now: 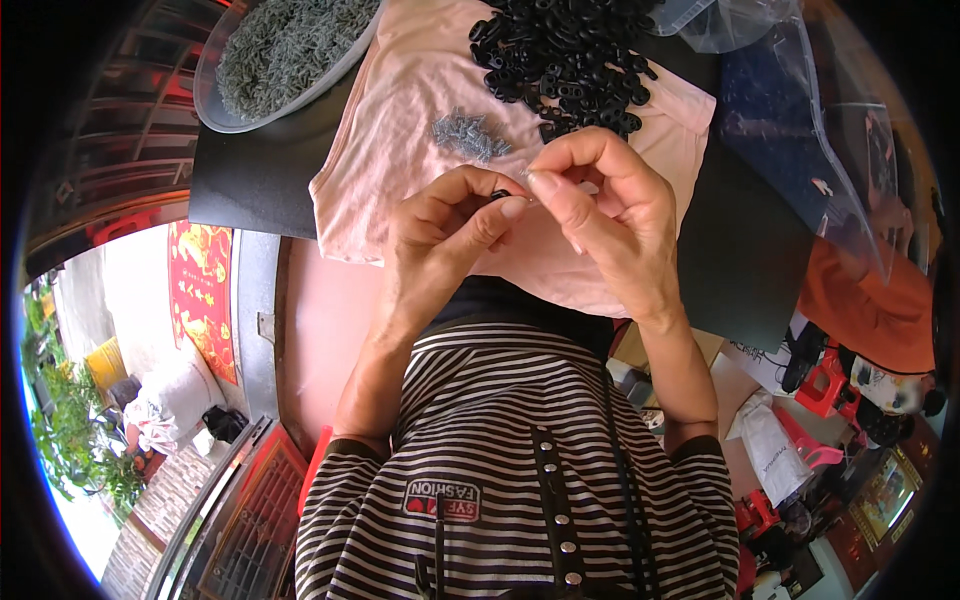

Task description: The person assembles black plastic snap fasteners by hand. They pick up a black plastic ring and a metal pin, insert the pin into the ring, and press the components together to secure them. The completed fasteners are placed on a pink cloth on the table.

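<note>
My left hand (pixel 440 225) is closed in a pinch on a small black plastic piece (pixel 500 194), mostly covered by the fingers. Right beside it, the thumb and forefinger of my right hand (pixel 612 205) are pressed together; whatever tiny thing they hold is too small to name. Both hands meet above a pink cloth (pixel 375 165). Just beyond them lies a little heap of slim grey metal pieces, like screws or springs (pixel 470 135). Farther back is a big pile of black plastic pieces with holes (pixel 565 60).
A clear plastic tub (pixel 212 95) full of the same grey pieces stands at the far left. The cloth lies over a dark table (pixel 255 185). Clear plastic sheeting (pixel 770 110) drapes the right side, near an orange cloth (pixel 870 305) and red stools (pixel 828 380).
</note>
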The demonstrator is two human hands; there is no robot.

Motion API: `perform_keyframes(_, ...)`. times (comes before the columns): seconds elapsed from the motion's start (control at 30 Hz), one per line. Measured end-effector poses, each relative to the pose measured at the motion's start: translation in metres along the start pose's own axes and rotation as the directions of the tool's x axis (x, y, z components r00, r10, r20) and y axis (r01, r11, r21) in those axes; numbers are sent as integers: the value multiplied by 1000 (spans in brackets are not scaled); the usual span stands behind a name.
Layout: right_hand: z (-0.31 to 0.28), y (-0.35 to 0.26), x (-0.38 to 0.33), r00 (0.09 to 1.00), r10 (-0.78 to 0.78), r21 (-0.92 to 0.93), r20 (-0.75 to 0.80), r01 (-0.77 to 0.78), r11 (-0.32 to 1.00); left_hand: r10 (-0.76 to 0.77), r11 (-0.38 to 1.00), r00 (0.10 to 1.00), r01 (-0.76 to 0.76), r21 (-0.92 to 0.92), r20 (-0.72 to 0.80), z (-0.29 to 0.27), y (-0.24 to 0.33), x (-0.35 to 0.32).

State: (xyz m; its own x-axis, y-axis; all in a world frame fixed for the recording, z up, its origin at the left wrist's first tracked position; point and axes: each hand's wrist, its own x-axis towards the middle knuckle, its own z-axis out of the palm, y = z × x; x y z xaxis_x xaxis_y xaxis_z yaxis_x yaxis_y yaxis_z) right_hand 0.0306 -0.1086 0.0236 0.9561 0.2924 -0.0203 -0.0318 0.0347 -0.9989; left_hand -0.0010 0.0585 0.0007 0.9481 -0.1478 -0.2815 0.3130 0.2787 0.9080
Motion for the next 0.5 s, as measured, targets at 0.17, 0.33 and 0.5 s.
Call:
perform_keyframes(0.17,-4,11,3,980,-192,-661,44,173,730,364,796,923,-242,554,-120,-3,-12,7)
perform_keyframes(0.33,-1,4,0,962,-148,-947,230,256,195,258,912,956,-193,362,-139,-5,-4,8)
perform_keyframes(0.5,11,3,1,956,-113,-939,270,287,187,104,993,987,-110,-44,-120,-11,0,3)
